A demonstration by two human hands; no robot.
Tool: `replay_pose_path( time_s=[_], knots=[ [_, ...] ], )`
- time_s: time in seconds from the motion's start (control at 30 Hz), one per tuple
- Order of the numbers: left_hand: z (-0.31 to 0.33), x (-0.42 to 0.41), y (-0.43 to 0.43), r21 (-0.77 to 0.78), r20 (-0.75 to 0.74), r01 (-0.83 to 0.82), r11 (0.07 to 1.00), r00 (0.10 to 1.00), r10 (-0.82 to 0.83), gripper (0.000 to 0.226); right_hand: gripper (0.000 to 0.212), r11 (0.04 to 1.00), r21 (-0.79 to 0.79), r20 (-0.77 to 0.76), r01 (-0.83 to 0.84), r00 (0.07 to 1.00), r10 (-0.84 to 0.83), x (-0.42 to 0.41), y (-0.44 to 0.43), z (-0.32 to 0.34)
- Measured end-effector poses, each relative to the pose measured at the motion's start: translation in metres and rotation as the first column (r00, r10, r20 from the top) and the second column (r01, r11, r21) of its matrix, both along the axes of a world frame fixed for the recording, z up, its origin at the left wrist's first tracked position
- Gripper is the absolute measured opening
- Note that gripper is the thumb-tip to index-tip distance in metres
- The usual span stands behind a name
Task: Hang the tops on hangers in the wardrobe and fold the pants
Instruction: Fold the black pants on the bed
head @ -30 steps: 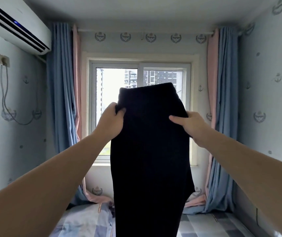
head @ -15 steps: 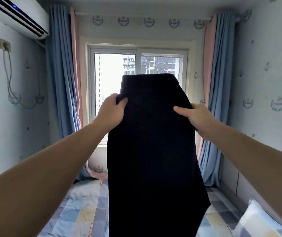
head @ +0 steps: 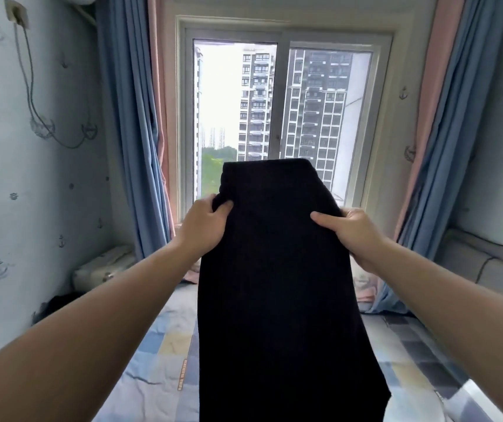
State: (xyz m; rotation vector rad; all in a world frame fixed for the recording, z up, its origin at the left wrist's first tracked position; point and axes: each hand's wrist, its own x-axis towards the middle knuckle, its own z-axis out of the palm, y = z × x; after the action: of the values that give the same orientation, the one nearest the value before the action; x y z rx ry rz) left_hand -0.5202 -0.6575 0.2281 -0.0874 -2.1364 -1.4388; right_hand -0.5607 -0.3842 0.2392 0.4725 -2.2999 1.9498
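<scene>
- Two hands are gripping the black pants point(head: 274, 300): I am seeing the left hand point(head: 203, 225) pinching the left edge and the right hand point(head: 355, 236) pinching the right edge.
- The pants are hanging in the air above the bed point(head: 158, 345), in front of the window point(head: 277, 117).
- An orange label point(head: 181, 374) on the bed is carrying writing that is too blurred for me to read.

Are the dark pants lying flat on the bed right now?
No, both the left hand and right hand hold the pants up above the bed.

Home bedroom: bed point(head: 158, 345) under a patchwork quilt, blue-and-pink curtains point(head: 122, 117), anchor-print wallpaper point(head: 30, 193), window point(head: 279, 102) facing apartment towers point(head: 317, 111).
</scene>
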Motion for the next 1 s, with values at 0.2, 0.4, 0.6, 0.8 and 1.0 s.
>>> replay_pose_path(
  time_s=[0.2,0.4,0.6,0.8,1.0],
  knots=[
    [-0.169,-0.079,-0.086,0.034,0.303,-0.047,0.998,0.953,0.034,0.016,0.020,0.985,0.165,0.256,-0.059,0.967,0.015,-0.091,-0.087,-0.153],
    [-0.362,-0.140,-0.161,0.035,0.610,-0.097,0.995,0.790,0.056,0.020,0.011,0.929,0.352,0.460,-0.117,0.886,-0.062,-0.171,-0.178,-0.344],
    [-0.539,-0.209,-0.231,0.060,0.769,-0.226,0.972,0.632,0.099,0.031,0.012,0.879,0.463,0.473,-0.116,0.871,-0.134,-0.254,-0.260,-0.519],
    [-0.658,-0.290,-0.274,0.026,0.756,-0.279,0.960,0.634,0.164,0.029,0.010,0.849,0.528,0.395,-0.038,0.896,-0.205,-0.337,-0.317,-0.632],
    [-0.718,-0.313,-0.274,-0.099,0.769,-0.191,0.977,0.609,0.197,0.058,0.051,0.687,0.724,0.349,-0.060,0.891,-0.291,-0.349,-0.333,-0.687]
  ],
)
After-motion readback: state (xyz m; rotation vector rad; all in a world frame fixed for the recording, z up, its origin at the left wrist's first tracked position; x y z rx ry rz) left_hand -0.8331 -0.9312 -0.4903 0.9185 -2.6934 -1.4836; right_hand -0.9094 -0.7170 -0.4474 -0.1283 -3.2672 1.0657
